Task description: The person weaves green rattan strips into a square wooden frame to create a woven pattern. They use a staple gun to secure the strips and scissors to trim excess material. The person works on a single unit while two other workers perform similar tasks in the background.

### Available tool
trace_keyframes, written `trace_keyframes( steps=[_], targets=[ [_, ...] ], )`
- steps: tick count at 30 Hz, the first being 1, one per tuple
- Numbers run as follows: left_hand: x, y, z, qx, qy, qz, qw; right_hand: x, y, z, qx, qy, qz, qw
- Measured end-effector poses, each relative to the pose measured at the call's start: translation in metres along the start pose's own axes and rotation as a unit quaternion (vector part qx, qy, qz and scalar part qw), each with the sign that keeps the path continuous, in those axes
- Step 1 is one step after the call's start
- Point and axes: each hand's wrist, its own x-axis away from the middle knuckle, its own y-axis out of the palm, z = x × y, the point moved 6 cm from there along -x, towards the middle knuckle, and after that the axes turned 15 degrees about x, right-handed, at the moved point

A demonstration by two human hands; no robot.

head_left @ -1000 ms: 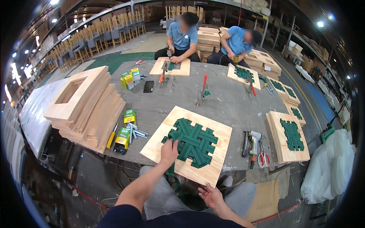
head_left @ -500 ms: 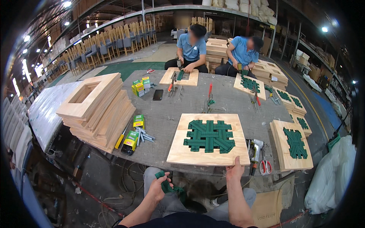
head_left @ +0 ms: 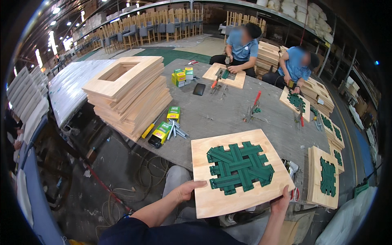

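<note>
A square plywood panel [head_left: 222,206] with a window woven over with green webbing straps [head_left: 239,165] is tilted up off the near table edge. My left hand [head_left: 187,191] is closed on its left edge, thumb on top. At the lower right corner my right hand [head_left: 281,201] grips the same panel, its fingers partly hidden underneath. Just beyond the panel's right side, a staple gun [head_left: 291,166] lies partly covered, and red-handled scissors [head_left: 295,194] show beside my right hand.
A tall stack of plywood frames [head_left: 130,102] stands at the left. Staple boxes [head_left: 161,132], loose staple strips [head_left: 178,130] and a phone [head_left: 199,89] lie on the table [head_left: 232,110]. Finished webbed panels [head_left: 314,179] are piled right. Two co-workers [head_left: 243,47] work across the table.
The panel has been lifted and tilted off the tabletop. My left hand has gone from a green webbing strip to the panel's left edge; that strip no longer shows. The view has swung left.
</note>
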Motion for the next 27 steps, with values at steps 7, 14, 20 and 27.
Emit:
trace_keyframes(
  steps=[7, 14, 20, 27],
  targets=[
    [-0.015, 0.037, -0.073, 0.073, 0.029, 0.005, 0.997, -0.104, 0.033, -0.013, 0.071, -0.012, -0.111, 0.991],
    [-0.055, 0.045, -0.079, 0.182, 0.048, -0.005, 0.982, -0.030, 0.010, 0.038, 0.414, 0.019, 0.057, 0.908],
    [-0.069, 0.037, -0.105, 0.090, -0.050, 0.025, 0.994, 0.082, -0.017, 0.119, 0.226, 0.195, 0.084, 0.951],
    [-0.057, 0.026, -0.137, -0.071, -0.145, 0.019, 0.987, 0.082, -0.013, 0.131, 0.270, 0.196, 0.033, 0.942]
  ],
)
